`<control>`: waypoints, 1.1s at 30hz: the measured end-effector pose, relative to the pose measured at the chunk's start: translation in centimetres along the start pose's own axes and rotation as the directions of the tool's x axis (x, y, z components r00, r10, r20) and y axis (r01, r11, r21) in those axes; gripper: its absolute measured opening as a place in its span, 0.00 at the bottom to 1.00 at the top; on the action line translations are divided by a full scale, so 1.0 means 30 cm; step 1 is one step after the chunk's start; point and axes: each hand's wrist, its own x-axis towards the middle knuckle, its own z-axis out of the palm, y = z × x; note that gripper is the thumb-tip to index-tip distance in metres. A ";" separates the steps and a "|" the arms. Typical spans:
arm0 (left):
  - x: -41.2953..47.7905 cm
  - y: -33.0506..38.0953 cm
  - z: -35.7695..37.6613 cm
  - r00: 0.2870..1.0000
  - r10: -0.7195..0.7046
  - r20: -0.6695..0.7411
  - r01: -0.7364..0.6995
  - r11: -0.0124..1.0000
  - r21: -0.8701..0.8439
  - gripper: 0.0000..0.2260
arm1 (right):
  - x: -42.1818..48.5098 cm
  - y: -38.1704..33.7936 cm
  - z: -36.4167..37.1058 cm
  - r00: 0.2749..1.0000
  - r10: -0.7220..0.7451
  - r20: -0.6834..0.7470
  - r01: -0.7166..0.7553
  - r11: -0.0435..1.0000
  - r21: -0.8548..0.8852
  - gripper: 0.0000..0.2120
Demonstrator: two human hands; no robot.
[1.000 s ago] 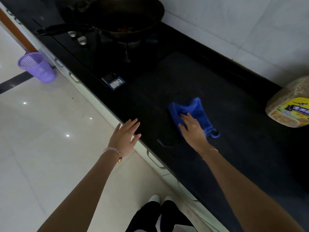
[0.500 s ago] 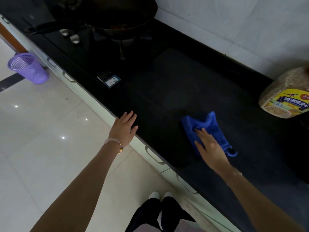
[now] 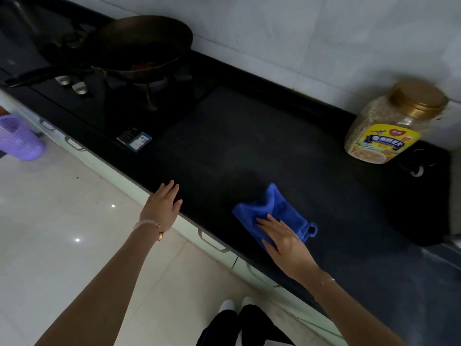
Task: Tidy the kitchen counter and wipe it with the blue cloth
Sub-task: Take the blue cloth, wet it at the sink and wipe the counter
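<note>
Your right hand (image 3: pixel 287 242) lies flat and open on the cloth (image 3: pixel 272 216), palm pressing it to the counter (image 3: pixel 249 151) rather than gripping it. The cloth sits bunched near the counter's front edge, well apart from the jar (image 3: pixel 389 128), which stands back by the wall. Your left hand (image 3: pixel 162 208) rests spread and empty on the front edge, to the wok (image 3: pixel 139 46) side of the cloth and apart from it.

The wiping looks under way, with the broad middle of the counter bare. A few things could go wrong from here:

- With only a flat palm on it, the cloth can slide out or bunch further, so a pass may leave streaks. Its loop end, on the jar side, trails free and could drag.
- A long sweep toward the jar could knock it; it looks tall and top-heavy with its gold lid, and it stands near the counter's far end.
- A sweep the other way leads to the hob, where the wok holds some food. If that is hot, keep the cloth and your fingers off it; heat cannot be judged here.
- Wiping toward the front edge would push crumbs onto the floor.
</note>
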 end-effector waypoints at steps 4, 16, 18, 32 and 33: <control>0.000 0.029 -0.005 0.999 -0.035 -0.023 0.034 0.999 -0.024 0.23 | -0.082 0.066 -0.107 0.976 0.200 -0.087 -0.192 0.977 0.093 0.21; -0.023 0.039 -0.030 0.997 -0.064 0.035 0.065 0.997 -0.029 0.23 | -0.072 -0.026 -0.232 0.767 0.639 -0.051 -0.511 0.657 0.555 0.18; -0.053 0.052 -0.037 0.997 -0.069 0.041 0.071 0.996 -0.060 0.22 | -0.072 -0.048 -0.260 0.774 0.627 -0.090 -0.468 0.662 0.586 0.14; -0.465 -0.060 0.117 0.880 -0.472 -0.052 0.312 0.657 -0.686 0.11 | 0.176 -0.386 -0.180 0.965 0.228 0.131 -0.251 0.643 0.724 0.07; -0.515 -0.086 0.163 0.853 -0.522 -0.005 0.356 0.587 -0.727 0.10 | 0.197 -0.427 -0.153 0.970 0.184 0.159 -0.241 0.650 0.721 0.07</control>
